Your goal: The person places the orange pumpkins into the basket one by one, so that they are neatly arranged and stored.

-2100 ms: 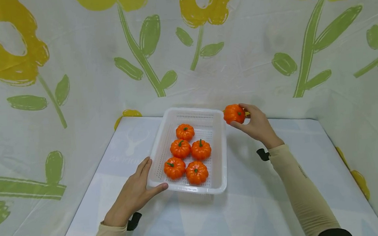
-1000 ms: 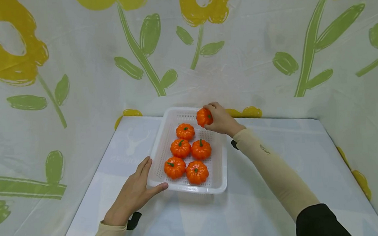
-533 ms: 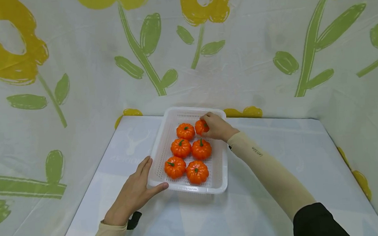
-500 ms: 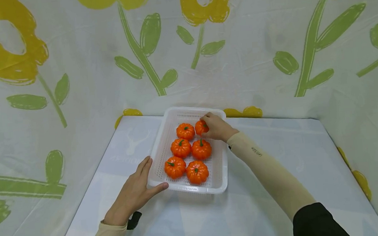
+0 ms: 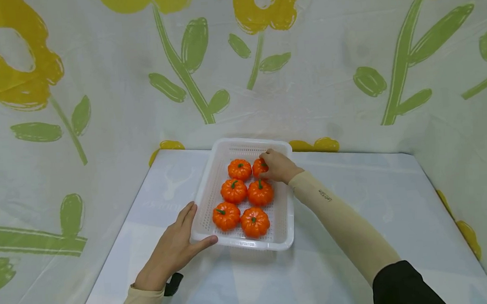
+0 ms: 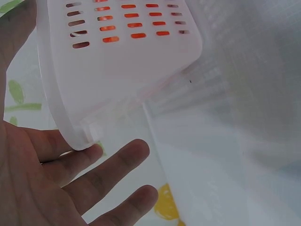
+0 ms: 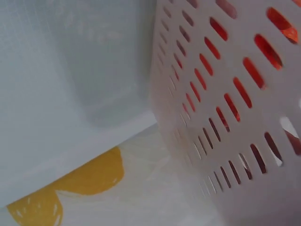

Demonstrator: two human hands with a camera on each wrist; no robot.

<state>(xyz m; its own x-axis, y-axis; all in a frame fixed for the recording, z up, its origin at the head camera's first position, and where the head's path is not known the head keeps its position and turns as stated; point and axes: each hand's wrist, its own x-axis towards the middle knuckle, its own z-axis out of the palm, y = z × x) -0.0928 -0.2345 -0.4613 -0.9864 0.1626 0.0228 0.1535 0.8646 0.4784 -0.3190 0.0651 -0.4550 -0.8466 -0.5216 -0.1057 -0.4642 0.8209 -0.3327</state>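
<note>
A white perforated plastic basket (image 5: 287,223) stands on the table with several small orange pumpkins in it, such as this front one (image 5: 255,222). My right hand (image 5: 281,165) reaches inside at the back right and grips a small pumpkin (image 5: 259,168), partly covered by the fingers. My left hand (image 5: 172,249) rests against the basket's front left corner, thumb along the front rim and fingers on the left side. In the left wrist view, the fingers of the left hand (image 6: 51,174) are spread and fairly straight beside the rim. The right wrist view shows only the basket's slotted wall (image 7: 211,94); the right hand is hidden there.
The light-coloured table (image 5: 356,210) extends to both sides of the basket. A pale cloth with yellow flowers and green stems (image 5: 318,73) hangs behind and around the table.
My right hand has carried the pumpkin from right of the basket leftward over the rim and lowered it into the back right of the basket. My left hand has stayed still.
</note>
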